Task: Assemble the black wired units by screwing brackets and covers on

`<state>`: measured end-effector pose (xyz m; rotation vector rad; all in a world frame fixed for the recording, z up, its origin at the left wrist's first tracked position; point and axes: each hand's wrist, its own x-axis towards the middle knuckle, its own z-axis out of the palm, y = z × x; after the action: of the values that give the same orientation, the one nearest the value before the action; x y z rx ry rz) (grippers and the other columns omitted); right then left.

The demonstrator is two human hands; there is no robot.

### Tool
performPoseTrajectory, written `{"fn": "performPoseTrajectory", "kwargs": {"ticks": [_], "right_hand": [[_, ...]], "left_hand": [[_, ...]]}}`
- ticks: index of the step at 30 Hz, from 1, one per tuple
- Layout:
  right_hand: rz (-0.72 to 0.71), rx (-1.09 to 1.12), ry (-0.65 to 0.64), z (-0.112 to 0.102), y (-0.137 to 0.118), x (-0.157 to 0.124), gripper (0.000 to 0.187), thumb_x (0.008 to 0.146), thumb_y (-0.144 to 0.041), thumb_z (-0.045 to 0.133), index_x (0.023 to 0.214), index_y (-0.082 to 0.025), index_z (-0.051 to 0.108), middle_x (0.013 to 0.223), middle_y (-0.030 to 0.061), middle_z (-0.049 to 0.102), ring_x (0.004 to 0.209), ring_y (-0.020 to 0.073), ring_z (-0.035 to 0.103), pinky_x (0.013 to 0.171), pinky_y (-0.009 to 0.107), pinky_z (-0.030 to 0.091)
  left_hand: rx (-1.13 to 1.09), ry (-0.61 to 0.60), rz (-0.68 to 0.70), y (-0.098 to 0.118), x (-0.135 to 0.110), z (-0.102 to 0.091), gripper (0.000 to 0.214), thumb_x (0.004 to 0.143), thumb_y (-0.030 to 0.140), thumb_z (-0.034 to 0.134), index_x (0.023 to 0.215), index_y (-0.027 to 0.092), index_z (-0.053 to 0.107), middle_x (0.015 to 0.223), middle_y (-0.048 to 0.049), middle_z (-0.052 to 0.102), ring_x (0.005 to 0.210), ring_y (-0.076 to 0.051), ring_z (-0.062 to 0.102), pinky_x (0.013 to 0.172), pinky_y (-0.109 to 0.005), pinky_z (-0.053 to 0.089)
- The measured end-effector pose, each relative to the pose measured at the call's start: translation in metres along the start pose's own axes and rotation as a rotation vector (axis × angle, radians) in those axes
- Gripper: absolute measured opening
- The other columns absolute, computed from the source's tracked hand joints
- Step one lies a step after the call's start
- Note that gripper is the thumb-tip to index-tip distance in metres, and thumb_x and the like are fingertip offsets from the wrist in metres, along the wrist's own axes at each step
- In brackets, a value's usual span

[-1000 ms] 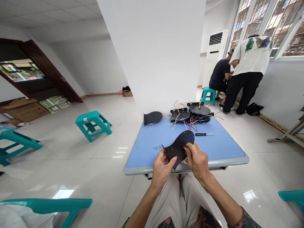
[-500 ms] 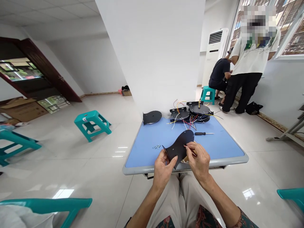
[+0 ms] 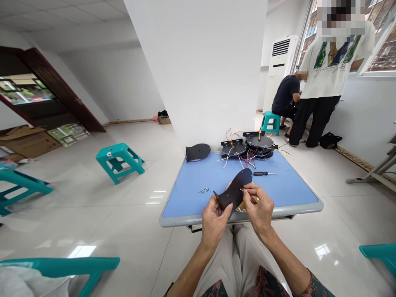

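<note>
My left hand (image 3: 215, 220) grips the bent lower end of a black metal bracket plate (image 3: 235, 190), thumb on its face. The plate is tilted, its rounded end pointing up and away from me. My right hand (image 3: 258, 205) pinches thin wires (image 3: 253, 200) at the small hole in the plate; the fingers hide most of them. Below the plate is a round tan part (image 3: 240, 206) with a white edge, partly covered by the plate and my hand. Small loose screws (image 3: 203, 190) lie to the left on the blue table (image 3: 185, 206).
Another black bracket plate (image 3: 198, 152) lies at the table's far left. Several black disc assemblies with loose wires (image 3: 260, 142) are stacked at the far right, with a screwdriver (image 3: 265, 173) in front. Teal stools (image 3: 119, 159) stand around. Two people (image 3: 323, 82) are at the back right.
The plate has tilted slightly in my hands, and more of the round tan part shows beneath it. Both hands keep their grips. The standing person has shifted a little to the right.
</note>
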<state>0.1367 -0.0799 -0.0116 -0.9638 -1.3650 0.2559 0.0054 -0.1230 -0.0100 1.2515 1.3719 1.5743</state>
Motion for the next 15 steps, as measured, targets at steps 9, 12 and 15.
{"fn": "performPoseTrajectory", "kwargs": {"ticks": [9,12,15], "right_hand": [[0.008,-0.022,0.026,0.0022,-0.002,-0.001,0.013,0.09,-0.018,0.057,0.077,-0.021,0.059,0.086,0.0063,0.072,0.085,0.0186,0.071,0.064,0.028,0.057],[-0.073,-0.074,0.071,0.0038,-0.0004,-0.0006,0.014,0.088,-0.014,0.057,0.076,-0.022,0.058,0.084,0.0046,0.072,0.082,0.0175,0.071,0.066,0.028,0.056],[-0.166,-0.136,0.102,0.0053,0.0016,-0.0005,0.014,0.087,-0.012,0.057,0.077,-0.022,0.058,0.082,0.0039,0.073,0.079,0.0172,0.071,0.068,0.03,0.056]], "left_hand": [[0.031,0.019,0.011,-0.0033,-0.0026,0.0015,0.023,0.079,0.035,0.075,0.088,0.019,0.062,0.088,-0.0038,0.072,0.092,-0.02,0.069,0.085,-0.031,0.056],[0.058,0.038,0.014,-0.0055,-0.0047,0.0034,0.023,0.079,0.036,0.075,0.085,0.019,0.06,0.086,-0.0029,0.072,0.089,-0.019,0.069,0.081,-0.029,0.055],[0.089,0.045,0.031,-0.0087,-0.0074,0.0061,0.021,0.081,0.035,0.072,0.081,0.02,0.058,0.082,-0.0016,0.07,0.083,-0.017,0.067,0.077,-0.026,0.054]]}}
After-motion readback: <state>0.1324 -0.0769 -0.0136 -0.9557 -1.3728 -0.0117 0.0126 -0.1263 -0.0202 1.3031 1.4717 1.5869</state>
